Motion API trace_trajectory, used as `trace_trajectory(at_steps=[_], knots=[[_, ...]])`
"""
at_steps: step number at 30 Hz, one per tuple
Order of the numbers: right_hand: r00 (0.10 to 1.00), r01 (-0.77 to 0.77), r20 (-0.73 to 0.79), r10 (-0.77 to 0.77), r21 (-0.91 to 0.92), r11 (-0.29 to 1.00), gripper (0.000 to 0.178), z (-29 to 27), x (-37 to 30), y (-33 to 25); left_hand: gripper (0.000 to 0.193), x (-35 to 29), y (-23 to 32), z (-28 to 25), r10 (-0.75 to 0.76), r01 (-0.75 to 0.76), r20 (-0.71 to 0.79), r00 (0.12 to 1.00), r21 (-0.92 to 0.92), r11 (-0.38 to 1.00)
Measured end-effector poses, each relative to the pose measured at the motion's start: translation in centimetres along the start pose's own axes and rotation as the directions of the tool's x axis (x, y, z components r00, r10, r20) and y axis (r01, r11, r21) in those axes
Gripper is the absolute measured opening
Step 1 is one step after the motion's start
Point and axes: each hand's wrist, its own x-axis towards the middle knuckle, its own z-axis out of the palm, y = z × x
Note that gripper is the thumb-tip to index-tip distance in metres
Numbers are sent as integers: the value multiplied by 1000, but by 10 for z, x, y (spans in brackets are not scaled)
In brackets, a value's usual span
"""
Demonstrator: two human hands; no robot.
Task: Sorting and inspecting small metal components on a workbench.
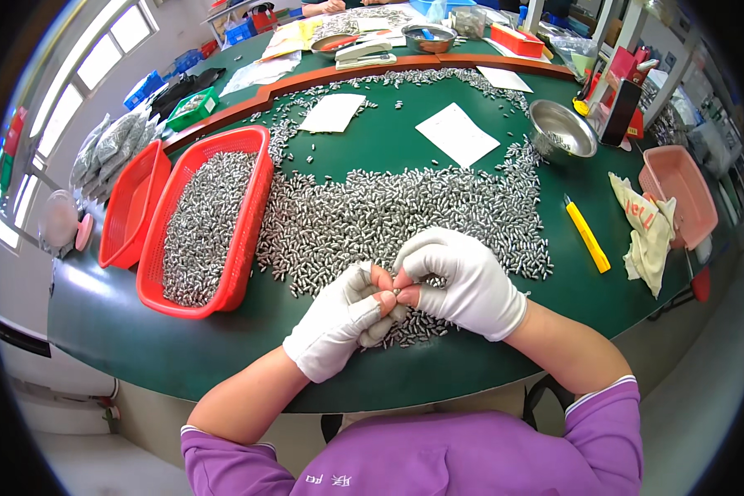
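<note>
My left hand and my right hand meet over the near part of the heap, both in white gloves with bare fingertips. Thumb and finger of each are pinched together on a small silvery metal piece, mostly hidden by the fingertips. Below and beyond them spreads a wide layer of small metal pieces, short and rounded, on the green tabletop. To the left, a red plastic basket holds many of the same pieces.
Left of it stands another red basket. Rightward lie a yellow utility knife, a steel bowl, a cream cloth and a pink basket. Paper sheets lie beyond the heap. Past a raised brown edge, another person's hands show.
</note>
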Motion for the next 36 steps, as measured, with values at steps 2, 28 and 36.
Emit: trace_trajectory(at_steps=[2, 28, 36], knots=[[1000, 20, 12, -20, 0, 1000, 19, 0, 1, 1, 21, -1, 0, -1, -23, 23, 25, 999, -12, 1000], [990, 29, 128, 55, -573, 819, 12, -1, -1, 19, 27, 2, -1, -3, 27, -28, 77, 997, 21, 999], [997, 0, -64, -34, -467, 884, 16, -2, 2, 6, 33, 1, -1, -3, 36, -34, 113, 993, -16, 999]])
